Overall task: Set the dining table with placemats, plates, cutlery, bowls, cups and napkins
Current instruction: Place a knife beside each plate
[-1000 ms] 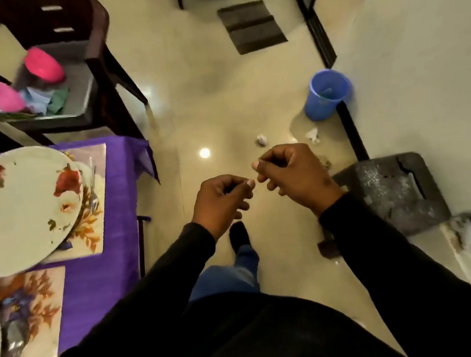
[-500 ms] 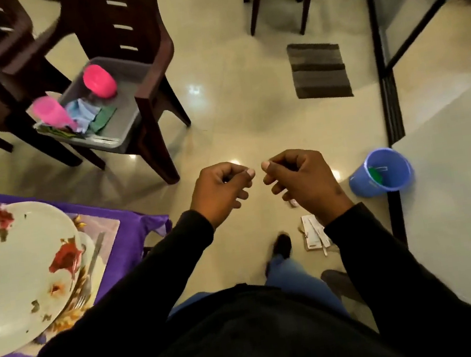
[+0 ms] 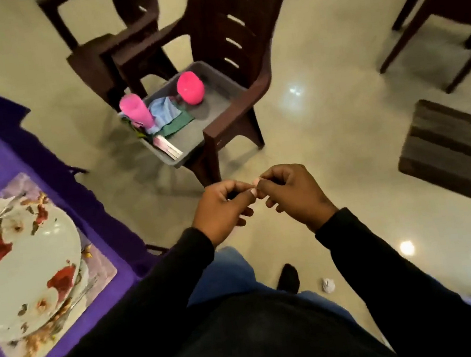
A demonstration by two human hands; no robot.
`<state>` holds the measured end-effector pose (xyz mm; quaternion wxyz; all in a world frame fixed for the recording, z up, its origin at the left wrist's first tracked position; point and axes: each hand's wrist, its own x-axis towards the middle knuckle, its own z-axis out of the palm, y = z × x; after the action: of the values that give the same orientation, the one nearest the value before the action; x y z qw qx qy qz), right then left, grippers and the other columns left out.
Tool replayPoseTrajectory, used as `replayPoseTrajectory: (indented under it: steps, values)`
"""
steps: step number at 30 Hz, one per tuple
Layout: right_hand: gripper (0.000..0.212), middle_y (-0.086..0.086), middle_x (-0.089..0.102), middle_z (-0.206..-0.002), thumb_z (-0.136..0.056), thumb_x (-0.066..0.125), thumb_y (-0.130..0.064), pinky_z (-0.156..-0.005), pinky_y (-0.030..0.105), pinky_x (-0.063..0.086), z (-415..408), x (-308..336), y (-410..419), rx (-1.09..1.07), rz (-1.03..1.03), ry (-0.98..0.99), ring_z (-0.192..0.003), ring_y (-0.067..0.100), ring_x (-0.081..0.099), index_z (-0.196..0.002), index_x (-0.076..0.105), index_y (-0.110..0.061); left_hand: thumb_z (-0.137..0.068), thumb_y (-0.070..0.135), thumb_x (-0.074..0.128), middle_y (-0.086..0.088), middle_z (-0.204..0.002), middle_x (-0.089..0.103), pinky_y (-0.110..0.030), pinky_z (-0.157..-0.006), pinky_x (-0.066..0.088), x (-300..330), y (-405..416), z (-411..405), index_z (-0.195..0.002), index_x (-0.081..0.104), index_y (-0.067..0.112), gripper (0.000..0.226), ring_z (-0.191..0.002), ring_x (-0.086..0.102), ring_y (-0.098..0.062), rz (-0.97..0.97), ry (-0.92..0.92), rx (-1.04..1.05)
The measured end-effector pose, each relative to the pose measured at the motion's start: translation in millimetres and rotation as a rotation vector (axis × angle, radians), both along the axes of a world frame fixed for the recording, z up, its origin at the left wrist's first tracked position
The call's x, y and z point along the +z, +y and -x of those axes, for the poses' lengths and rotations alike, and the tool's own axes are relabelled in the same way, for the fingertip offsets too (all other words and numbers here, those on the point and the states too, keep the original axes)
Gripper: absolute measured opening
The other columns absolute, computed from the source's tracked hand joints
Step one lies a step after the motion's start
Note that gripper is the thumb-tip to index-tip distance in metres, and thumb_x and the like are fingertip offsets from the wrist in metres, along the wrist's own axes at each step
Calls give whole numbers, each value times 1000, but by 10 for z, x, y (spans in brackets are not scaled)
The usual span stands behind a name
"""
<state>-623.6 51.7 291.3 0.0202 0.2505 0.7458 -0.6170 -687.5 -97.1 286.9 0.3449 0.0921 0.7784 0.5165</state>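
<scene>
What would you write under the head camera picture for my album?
Two hands, left and right, meet fingertips above the floor, near a grey bin of pink cups on a chair.

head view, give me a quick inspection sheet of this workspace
surface: table under a purple cloth, at the left edge of the view.
job's things: flowered plate on a placemat, cutlery poking out beside it. A grey tub on a brown chair holds a tall pink cup, a round pink bowl and folded napkins.
clutter: crumpled paper on the floor.
grippers: left hand and right hand curled, fingertips meeting; nothing seen held.
cables: nothing seen.
surroundings: shiny tiled floor, a striped mat, more chairs at upper right.
</scene>
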Motion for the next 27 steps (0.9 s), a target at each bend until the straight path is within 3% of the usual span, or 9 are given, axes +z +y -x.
replayPoseTrajectory:
  steps: [7,13,17,20,22,25,27]
  values:
    - [18,-2,70,-69,-92,67,-19,-52,18,46,1342,-152,18,310,2,30,-59,7,63,-75,69,-17,-97,18,66,-11,-90,74,-32,-64,55,-117,-7,767,-93,73,16,8,-74,69,-21,-48,-14,396]
    - [12,-3,68,-69,-92,69,-18,-51,16,45,2308,-371,-146,465,-56,-64,-54,3,59,-80,69,-14,-99,7,57,-5,-77,73,-38,-71,56,-375,-126,1573,-86,72,13,21,-74,68,-24,-68,-116,556]
    - [10,-3,70,-73,-90,69,-24,-58,23,47,2952,-649,-196,574,-138,-155,-62,5,62,-83,70,-17,-102,8,52,-7,-79,73,-37,-74,59,-650,-149,2114,-91,72,11,23,-76,71,-24,-66,-226,606]
    - [9,-7,68,-66,-89,69,-20,-58,25,48,3419,-909,-269,563,-132,-208,-59,5,61,-84,71,-13,-101,6,53,-14,-80,74,-35,-70,57,-916,-151,2554,-96,73,0,22,-77,72,-27,-86,-295,703]
    - [9,-3,70,-72,-90,69,-17,-57,24,50,3716,-1108,-356,520,-136,-237,-62,6,64,-90,73,-9,-99,5,56,-23,-89,74,-37,-72,60,-1122,-168,2845,-95,73,-1,19,-81,73,-33,-97,-331,791]
    - [10,3,71,-78,-92,65,-12,-53,21,51,4084,-1388,-431,453,-110,-314,-66,9,68,-92,73,-7,-96,8,60,-19,-92,74,-52,-87,59,-1475,-163,3207,-84,73,11,19,-84,70,-34,-100,-413,912]
    - [11,7,71,-81,-93,63,-12,-53,22,53,4329,-1685,-468,454,-96,-383,-67,13,68,-93,73,-7,-96,15,61,-12,-94,74,-53,-94,56,-1755,-181,3425,-83,71,21,17,-93,71,-34,-52,-452,972]
